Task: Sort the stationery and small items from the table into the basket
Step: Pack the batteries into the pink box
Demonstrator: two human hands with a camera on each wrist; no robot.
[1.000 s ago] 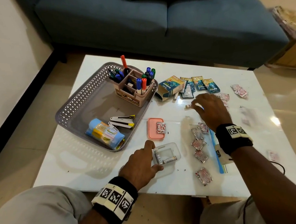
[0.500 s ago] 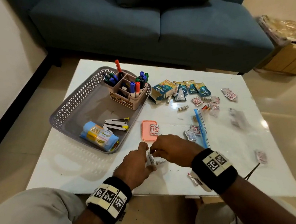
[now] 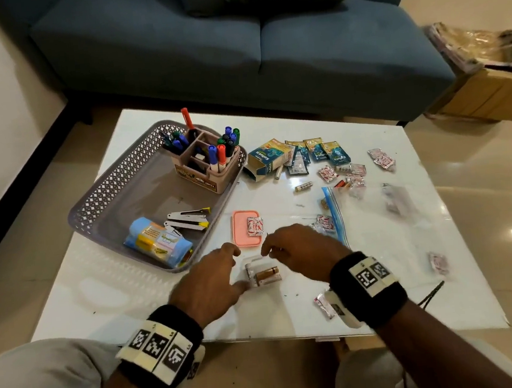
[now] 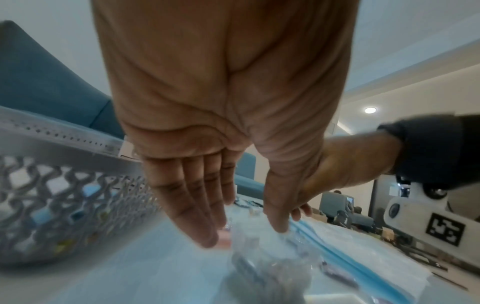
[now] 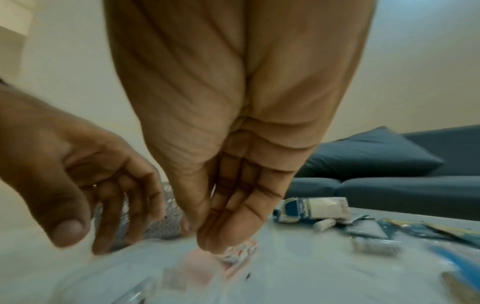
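Note:
A small clear plastic box (image 3: 264,276) with batteries in it lies near the table's front edge. My left hand (image 3: 238,267) straddles its left end with straight fingers, and the thumb tip touches the plastic (image 4: 272,257). My right hand (image 3: 269,252) hovers just beyond the box, fingers bunched loosely against the thumb, and I see nothing between them (image 5: 207,236). The grey lattice basket (image 3: 116,182) stands to the left and holds a pen holder (image 3: 205,164), staplers and a blue roll.
A pink lid (image 3: 241,229) with a sachet on it lies behind the hands. A clear zip bag (image 3: 375,213), a loose battery (image 3: 304,186), a blue-yellow carton (image 3: 265,160) and several sachets cover the right half. The blue sofa (image 3: 266,52) stands beyond the table.
My right hand came back from the far items to the clear box and has now lifted off it to the right. A brown battery now shows in the box. The left hand stayed.

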